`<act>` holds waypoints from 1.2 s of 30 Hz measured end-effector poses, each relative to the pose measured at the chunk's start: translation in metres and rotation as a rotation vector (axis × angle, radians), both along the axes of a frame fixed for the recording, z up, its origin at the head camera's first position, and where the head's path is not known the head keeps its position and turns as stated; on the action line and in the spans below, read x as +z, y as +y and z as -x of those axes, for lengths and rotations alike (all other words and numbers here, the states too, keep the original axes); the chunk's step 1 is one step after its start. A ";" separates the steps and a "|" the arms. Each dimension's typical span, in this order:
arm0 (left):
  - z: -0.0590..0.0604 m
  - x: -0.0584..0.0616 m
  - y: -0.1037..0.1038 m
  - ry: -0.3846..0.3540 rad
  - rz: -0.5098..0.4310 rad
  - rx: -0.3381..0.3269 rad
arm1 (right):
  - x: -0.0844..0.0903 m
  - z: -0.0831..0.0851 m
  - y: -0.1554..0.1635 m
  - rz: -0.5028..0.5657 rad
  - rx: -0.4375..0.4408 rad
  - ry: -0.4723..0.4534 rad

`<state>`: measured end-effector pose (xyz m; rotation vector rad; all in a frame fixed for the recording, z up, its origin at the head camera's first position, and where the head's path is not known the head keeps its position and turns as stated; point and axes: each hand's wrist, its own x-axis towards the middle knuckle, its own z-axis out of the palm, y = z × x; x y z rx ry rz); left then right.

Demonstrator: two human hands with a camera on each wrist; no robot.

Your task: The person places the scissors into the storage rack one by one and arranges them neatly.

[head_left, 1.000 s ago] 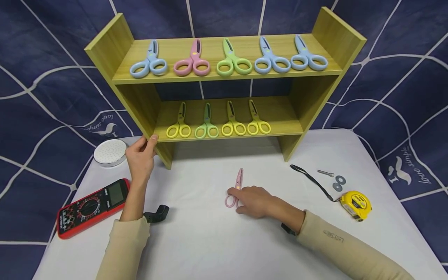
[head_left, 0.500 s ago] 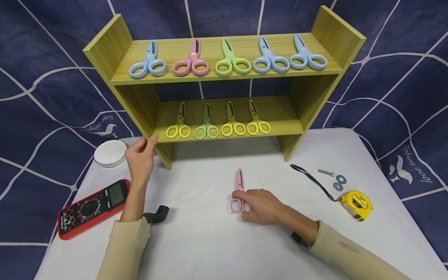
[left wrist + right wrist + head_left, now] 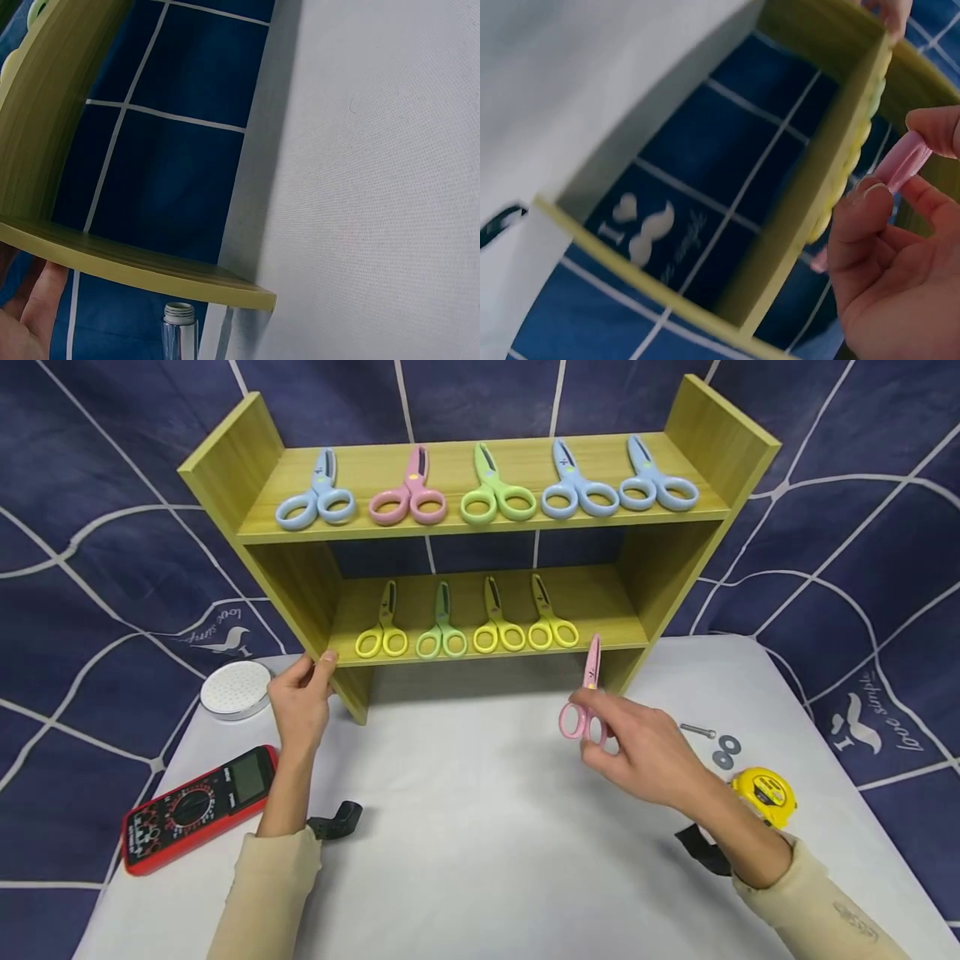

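My right hand [image 3: 637, 747] pinches a small pink pair of scissors [image 3: 583, 702] by the handles, blades pointing up, lifted above the white table just in front of the lower shelf's right end. In the right wrist view the pink scissors [image 3: 906, 159] sit between thumb and fingers. My left hand [image 3: 302, 697] grips the front left corner of the wooden shelf unit [image 3: 300, 577]; its thumb [image 3: 41, 300] shows under the board. Several yellow and green scissors [image 3: 465, 622] lie on the lower shelf, several blue, pink and green ones [image 3: 487, 489] on the top.
A red multimeter [image 3: 198, 802], a black clip [image 3: 337, 818] and a white round disc [image 3: 236, 687] lie at the left. A yellow tape measure [image 3: 765, 795], two washers [image 3: 727, 752] and a bolt [image 3: 697, 730] lie at the right on the white table [image 3: 480, 877].
My right hand picked the pink scissors up off the table and carried them up and to the right, toward the lower shelf. My left hand stayed on the shelf corner.
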<state>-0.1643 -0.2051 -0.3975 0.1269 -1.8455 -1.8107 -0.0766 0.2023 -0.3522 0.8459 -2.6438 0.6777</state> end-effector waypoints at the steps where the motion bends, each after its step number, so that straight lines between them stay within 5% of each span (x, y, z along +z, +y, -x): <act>1: 0.000 0.000 0.000 0.005 -0.012 -0.007 | 0.003 0.002 0.004 -0.012 -0.014 -0.014; 5: -0.001 -0.001 0.000 0.015 -0.001 -0.008 | 0.010 0.011 0.015 -0.074 -0.045 -0.037; 16: 0.000 -0.001 0.001 0.016 -0.007 -0.013 | 0.018 0.035 0.024 -0.093 -0.246 0.085; 25: 0.001 -0.001 0.003 0.026 -0.009 -0.007 | 0.020 0.054 0.030 0.044 -0.308 -0.021; 32: 0.002 -0.001 0.004 0.041 -0.018 -0.024 | 0.022 0.064 0.034 0.108 -0.298 -0.249; 36: 0.002 -0.001 0.003 0.052 -0.021 -0.025 | 0.021 0.068 0.035 0.123 -0.299 -0.289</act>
